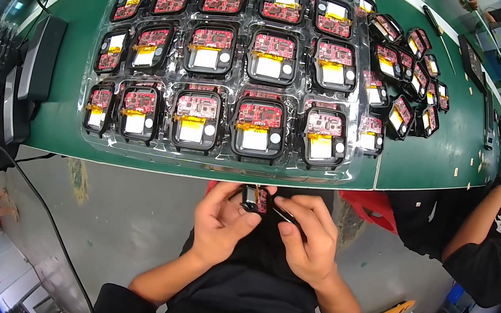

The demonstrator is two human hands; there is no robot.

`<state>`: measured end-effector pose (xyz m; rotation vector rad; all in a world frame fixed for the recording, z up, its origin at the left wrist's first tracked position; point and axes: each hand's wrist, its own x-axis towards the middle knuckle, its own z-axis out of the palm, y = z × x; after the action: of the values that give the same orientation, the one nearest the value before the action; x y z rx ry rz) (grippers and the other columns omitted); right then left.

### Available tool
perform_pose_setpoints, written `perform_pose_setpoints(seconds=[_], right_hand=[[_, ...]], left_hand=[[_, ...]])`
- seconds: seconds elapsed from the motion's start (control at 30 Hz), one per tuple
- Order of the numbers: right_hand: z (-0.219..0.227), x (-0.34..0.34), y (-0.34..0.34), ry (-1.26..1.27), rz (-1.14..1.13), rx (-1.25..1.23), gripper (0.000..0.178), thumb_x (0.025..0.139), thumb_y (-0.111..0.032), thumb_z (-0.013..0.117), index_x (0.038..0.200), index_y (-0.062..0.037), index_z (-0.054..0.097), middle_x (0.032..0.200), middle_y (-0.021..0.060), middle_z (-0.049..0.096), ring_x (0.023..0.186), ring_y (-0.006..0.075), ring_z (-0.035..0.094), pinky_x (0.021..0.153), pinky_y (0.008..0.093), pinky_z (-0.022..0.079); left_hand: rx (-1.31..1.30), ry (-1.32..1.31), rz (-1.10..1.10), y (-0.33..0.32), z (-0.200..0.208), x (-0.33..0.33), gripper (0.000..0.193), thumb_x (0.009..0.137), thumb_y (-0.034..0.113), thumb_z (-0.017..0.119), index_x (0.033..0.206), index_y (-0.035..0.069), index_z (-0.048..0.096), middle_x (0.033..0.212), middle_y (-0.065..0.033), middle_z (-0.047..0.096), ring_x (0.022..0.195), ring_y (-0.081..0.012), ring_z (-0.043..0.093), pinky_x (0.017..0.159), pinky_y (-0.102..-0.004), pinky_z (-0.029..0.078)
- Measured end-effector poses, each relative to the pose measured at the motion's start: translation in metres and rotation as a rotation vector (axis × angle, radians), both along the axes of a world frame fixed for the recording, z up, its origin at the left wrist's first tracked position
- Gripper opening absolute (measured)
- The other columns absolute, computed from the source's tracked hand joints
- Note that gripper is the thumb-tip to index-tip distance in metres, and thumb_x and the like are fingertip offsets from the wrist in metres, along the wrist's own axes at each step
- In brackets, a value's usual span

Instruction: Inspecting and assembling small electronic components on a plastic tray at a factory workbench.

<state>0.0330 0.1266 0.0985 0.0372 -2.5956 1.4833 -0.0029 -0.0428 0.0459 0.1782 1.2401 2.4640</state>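
Over my lap, just off the table's front edge, my left hand [216, 227] is closed on a small black watch case [255, 200] with a red circuit board in it. My right hand [312, 239] pinches a thin, dark, pointed tool that looks like tweezers [284, 214]. Its tip is close to the right side of the case; whether they touch I cannot tell. Beyond my hands, a clear plastic tray [224, 161] carries rows of similar open cases, each with a red board, yellow tape and a white block.
More cases [417, 83] lie heaped right of the tray on the green table [415, 156]. A screwdriver [440, 39] rests farther back. Black boxy devices [43, 59] stand at the left edge, with a cable [53, 216] hanging down. Another person's arm [477, 215] is at the right.
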Motion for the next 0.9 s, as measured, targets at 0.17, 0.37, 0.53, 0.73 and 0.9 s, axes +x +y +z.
perform_pose_setpoints(seconds=[0.17,0.37,0.53,0.73,0.9], right_hand=[[-0.023,0.002,0.005,0.233,-0.087,0.263,0.034,0.075,0.002,0.076,0.108,-0.0031,0.070,0.084,0.0070,0.065,0.055,0.0215,0.060,0.051,0.0321,0.051],[-0.024,0.002,0.007,0.305,-0.039,0.406,0.033,0.066,0.007,0.078,0.097,-0.0028,0.071,0.085,0.0085,0.066,0.062,0.0229,0.064,0.053,0.0322,0.050],[-0.025,0.003,0.007,0.309,-0.074,0.385,0.030,0.067,0.008,0.079,0.094,-0.0020,0.071,0.084,0.0086,0.066,0.063,0.0222,0.064,0.053,0.0313,0.050],[-0.024,0.003,0.005,0.262,-0.089,0.221,0.025,0.070,0.009,0.079,0.092,0.0009,0.070,0.084,0.0116,0.068,0.065,0.0232,0.066,0.055,0.0306,0.052],[-0.022,0.004,0.002,0.185,-0.107,0.082,0.021,0.073,0.010,0.077,0.092,0.0030,0.070,0.085,0.0137,0.069,0.066,0.0239,0.067,0.057,0.0299,0.052]], left_hand=[[0.058,-0.279,-0.007,0.000,0.004,0.001,0.058,0.091,0.016,0.074,0.136,-0.005,0.046,0.128,-0.0202,0.060,0.123,-0.0333,0.060,0.107,-0.0453,0.048],[0.079,-0.254,-0.045,0.002,0.005,0.003,0.058,0.089,0.020,0.077,0.134,-0.004,0.049,0.128,-0.0148,0.059,0.124,-0.0335,0.059,0.108,-0.0469,0.046],[0.091,-0.208,-0.120,-0.003,0.000,0.003,0.056,0.091,0.005,0.071,0.140,-0.006,0.046,0.133,-0.0148,0.057,0.128,-0.0285,0.056,0.109,-0.0396,0.044],[0.035,-0.262,-0.084,0.001,0.007,0.002,0.062,0.088,0.021,0.077,0.136,-0.006,0.048,0.130,-0.0160,0.057,0.125,-0.0323,0.057,0.107,-0.0448,0.046],[0.020,-0.235,-0.099,0.000,0.008,0.000,0.062,0.089,0.020,0.076,0.136,-0.007,0.048,0.132,-0.0163,0.056,0.125,-0.0320,0.057,0.107,-0.0438,0.046]])
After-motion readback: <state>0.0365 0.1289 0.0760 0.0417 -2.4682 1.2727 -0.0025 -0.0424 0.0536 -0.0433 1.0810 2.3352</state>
